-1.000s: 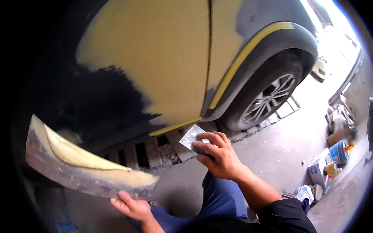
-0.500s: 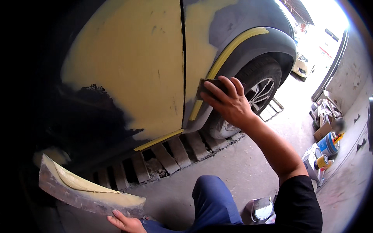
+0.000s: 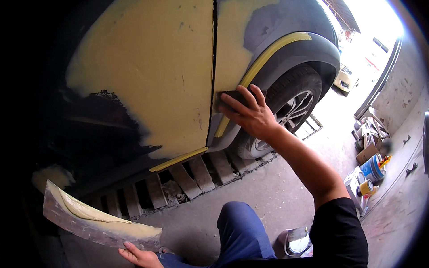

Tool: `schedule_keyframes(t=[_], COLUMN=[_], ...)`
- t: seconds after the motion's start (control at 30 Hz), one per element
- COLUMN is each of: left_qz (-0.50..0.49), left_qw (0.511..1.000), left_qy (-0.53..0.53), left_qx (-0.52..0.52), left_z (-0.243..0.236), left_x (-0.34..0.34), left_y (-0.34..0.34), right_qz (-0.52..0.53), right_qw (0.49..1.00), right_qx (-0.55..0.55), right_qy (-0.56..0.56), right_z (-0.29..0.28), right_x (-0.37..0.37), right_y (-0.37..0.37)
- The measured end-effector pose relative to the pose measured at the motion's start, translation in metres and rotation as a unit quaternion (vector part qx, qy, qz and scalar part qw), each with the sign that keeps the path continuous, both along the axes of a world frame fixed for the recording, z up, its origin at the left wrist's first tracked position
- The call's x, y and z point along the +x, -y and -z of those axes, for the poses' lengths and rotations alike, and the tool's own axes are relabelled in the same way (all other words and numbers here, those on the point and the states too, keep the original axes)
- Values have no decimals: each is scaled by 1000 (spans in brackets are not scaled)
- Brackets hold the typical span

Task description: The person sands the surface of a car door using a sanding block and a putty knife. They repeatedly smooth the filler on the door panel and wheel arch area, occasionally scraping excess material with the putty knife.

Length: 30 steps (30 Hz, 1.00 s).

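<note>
At lower left my left hand (image 3: 138,255) grips the edge of a long metal board (image 3: 91,210), which carries a thick ridge of pale yellow putty (image 3: 89,206). My right hand (image 3: 250,111) presses a small dark flat spreader (image 3: 223,97) against the car panel (image 3: 230,58), just beside yellow masking tape (image 3: 263,60) along the grey wheel arch (image 3: 306,53). Broad patches of yellow filler cover the door (image 3: 156,76) and the panel behind the seam. The spreader is mostly hidden by my fingers.
Below the car are the wheel (image 3: 290,111) and a slatted drain cover (image 3: 183,181). My bent knee is at bottom centre. A metal can (image 3: 297,243), a blue bucket (image 3: 371,169) and piled boxes (image 3: 366,154) stand along the right wall (image 3: 400,89). Another car (image 3: 346,78) is outside.
My right hand has gone up from near the floor edge to the panel by the tape, then slightly left. The board in my left hand has moved down. The view has shifted.
</note>
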<state>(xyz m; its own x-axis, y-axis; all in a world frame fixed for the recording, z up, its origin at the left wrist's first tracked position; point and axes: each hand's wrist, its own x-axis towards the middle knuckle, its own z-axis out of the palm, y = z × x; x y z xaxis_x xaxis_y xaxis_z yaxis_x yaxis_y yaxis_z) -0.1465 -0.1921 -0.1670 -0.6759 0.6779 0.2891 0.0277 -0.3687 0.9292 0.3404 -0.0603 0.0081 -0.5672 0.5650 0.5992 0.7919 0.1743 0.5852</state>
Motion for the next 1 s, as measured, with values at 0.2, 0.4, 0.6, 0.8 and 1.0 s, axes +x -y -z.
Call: schedule_keyframes(t=[0.2, 0.4, 0.6, 0.8, 1.0], left_qz=[-2, 5, 2, -7, 0], left_qw=[1000, 1000, 1000, 1000, 1000], left_qy=[12, 12, -8, -7, -4], left_qx=[-1, 6, 13, 16, 1], left_z=[0, 4, -2, -5, 7], left_x=[0, -6, 1, 4, -10], left_y=[-1, -1, -3, -3, -1], right_qz=[12, 30, -8, -14, 5], right_qw=[1000, 999, 1000, 999, 1000], right_qx=[5, 8, 15, 29, 5], right_qy=[1, -15, -8, -32, -24], right_z=[3, 14, 20, 30, 29], right_x=[-2, 8, -4, 0, -4], right_y=[0, 9, 1, -3, 6])
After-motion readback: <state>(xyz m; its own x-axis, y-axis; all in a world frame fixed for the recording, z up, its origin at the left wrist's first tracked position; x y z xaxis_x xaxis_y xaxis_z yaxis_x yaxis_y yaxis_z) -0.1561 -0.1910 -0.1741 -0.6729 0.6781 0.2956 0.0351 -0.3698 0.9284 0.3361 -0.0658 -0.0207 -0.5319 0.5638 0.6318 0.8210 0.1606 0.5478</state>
